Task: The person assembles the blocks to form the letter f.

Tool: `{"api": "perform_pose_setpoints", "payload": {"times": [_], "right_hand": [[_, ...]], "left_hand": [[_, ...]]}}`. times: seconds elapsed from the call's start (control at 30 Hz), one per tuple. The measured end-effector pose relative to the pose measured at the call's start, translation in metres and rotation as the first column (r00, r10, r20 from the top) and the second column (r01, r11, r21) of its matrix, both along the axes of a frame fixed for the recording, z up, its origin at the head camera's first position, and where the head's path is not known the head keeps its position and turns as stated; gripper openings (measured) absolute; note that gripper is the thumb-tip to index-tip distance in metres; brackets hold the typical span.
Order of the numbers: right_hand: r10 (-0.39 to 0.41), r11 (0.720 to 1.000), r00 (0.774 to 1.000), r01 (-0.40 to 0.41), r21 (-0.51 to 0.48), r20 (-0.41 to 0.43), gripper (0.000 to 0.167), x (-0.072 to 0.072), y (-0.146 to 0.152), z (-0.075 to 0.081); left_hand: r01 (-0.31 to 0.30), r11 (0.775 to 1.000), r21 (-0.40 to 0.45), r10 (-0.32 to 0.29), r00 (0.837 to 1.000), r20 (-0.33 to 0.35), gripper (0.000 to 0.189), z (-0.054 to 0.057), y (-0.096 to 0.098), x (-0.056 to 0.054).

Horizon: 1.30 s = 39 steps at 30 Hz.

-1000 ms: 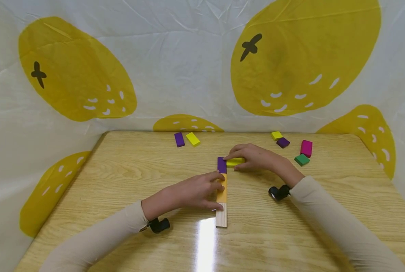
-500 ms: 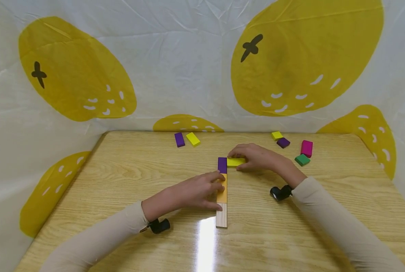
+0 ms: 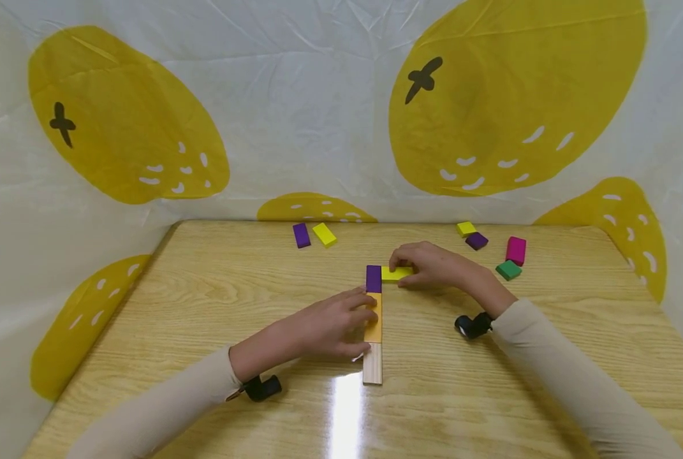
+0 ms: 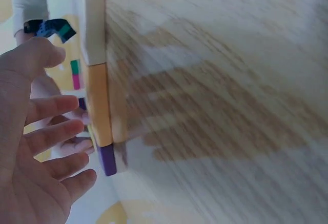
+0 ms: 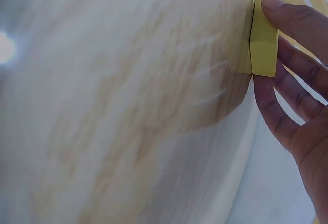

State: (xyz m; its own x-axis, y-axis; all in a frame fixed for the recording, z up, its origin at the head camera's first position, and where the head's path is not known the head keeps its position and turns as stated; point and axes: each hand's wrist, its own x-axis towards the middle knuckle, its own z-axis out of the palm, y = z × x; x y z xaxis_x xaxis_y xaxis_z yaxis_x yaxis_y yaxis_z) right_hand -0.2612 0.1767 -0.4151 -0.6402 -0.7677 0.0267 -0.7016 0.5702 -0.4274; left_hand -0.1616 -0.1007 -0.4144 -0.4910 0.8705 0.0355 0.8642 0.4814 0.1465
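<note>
A purple block point(image 3: 374, 278), an orange block point(image 3: 377, 322) and a plain wooden block point(image 3: 372, 364) lie end to end in a line on the table. From the purple one a yellow block point(image 3: 393, 274) juts out to the right, making a corner. My right hand point(image 3: 433, 264) pinches this yellow block, thumb on the near long side as the right wrist view shows, with the other fingers at its far side. My left hand point(image 3: 332, 322) hovers at the left of the line, fingers loosely bent and spread. In the left wrist view a gap shows between its fingertips point(image 4: 77, 126) and the orange block.
At the back left of the table point(image 3: 215, 287) lie a purple block point(image 3: 301, 235) and a yellow block point(image 3: 324, 234). Farther right are a small yellow block point(image 3: 465, 229), a dark purple block point(image 3: 476, 241), a pink block point(image 3: 516, 250) and a green block point(image 3: 509, 270). A lemon-print sheet point(image 3: 307, 127) hangs behind.
My right fingertips have drawn back rightward from the purple block along the yellow block. My left hand has shifted slightly left, off the line. The blocks look unmoved.
</note>
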Motion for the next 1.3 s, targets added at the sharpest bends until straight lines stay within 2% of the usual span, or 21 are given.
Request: {"api": "perform_pose_setpoints", "payload": {"times": [0.1,0.17,0.23,0.3,0.37,0.47,0.53,0.57,0.63,0.7,0.83,1.07,1.2,1.3], "right_hand": [[0.006,1.0,1.0,-0.006,-0.004,0.0,0.022,0.0,0.0,0.0],[0.006,1.0,1.0,-0.006,-0.005,-0.004,0.022,0.0,0.0,-0.001],[0.001,1.0,1.0,-0.001,-0.001,-0.006,0.023,0.0,0.0,-0.001],[0.0,1.0,1.0,0.0,0.0,-0.008,0.023,0.001,0.0,-0.001],[0.002,1.0,1.0,-0.002,0.0,-0.01,0.022,0.0,0.0,-0.002],[0.001,1.0,1.0,-0.001,0.0,-0.009,0.022,0.001,0.0,-0.003],[-0.003,1.0,1.0,0.003,0.002,-0.011,0.023,0.001,0.0,-0.004],[-0.005,1.0,1.0,0.005,0.004,-0.012,0.023,0.001,0.0,-0.004],[-0.01,1.0,1.0,0.01,0.01,-0.016,0.023,0.002,0.0,-0.005],[-0.01,1.0,1.0,0.01,0.008,-0.019,0.024,0.002,0.0,-0.005],[-0.005,1.0,1.0,0.005,0.0,-0.02,0.023,0.002,0.0,-0.004],[-0.01,1.0,1.0,0.01,-0.008,-0.017,0.024,0.003,0.002,-0.003],[-0.008,1.0,1.0,0.008,-0.013,-0.009,0.024,0.003,0.002,-0.003],[-0.013,1.0,1.0,0.013,-0.01,-0.003,0.024,0.002,0.002,-0.004]], "left_hand": [[-0.033,0.999,0.043,0.034,0.999,-0.011,0.045,0.006,-0.007,0.0],[-0.075,0.994,0.082,0.078,0.997,-0.028,0.042,0.009,-0.013,-0.006],[-0.127,0.983,0.13,0.134,0.99,-0.051,0.037,0.009,-0.022,-0.018],[-0.205,0.962,0.179,0.218,0.974,-0.058,0.034,0.008,-0.034,-0.034],[-0.306,0.929,0.208,0.321,0.946,-0.041,0.031,0.008,-0.049,-0.054],[-0.455,0.863,0.222,0.463,0.886,0.016,0.035,0.008,-0.072,-0.083],[-0.528,0.826,0.197,0.525,0.848,0.072,0.045,0.008,-0.086,-0.101],[-0.552,0.815,0.177,0.544,0.833,0.095,0.051,0.008,-0.092,-0.109],[-0.573,0.807,0.145,0.555,0.819,0.147,0.061,0.008,-0.101,-0.123],[-0.568,0.813,0.126,0.542,0.818,0.194,0.065,0.007,-0.108,-0.134],[-0.545,0.831,0.109,0.512,0.827,0.234,0.066,0.004,-0.112,-0.149],[-0.536,0.837,0.111,0.504,0.833,0.227,0.062,-0.004,-0.109,-0.165],[-0.532,0.838,0.125,0.498,0.837,0.225,0.061,-0.005,-0.105,-0.17],[-0.507,0.852,0.131,0.472,0.852,0.226,0.062,-0.006,-0.101,-0.171]]}}
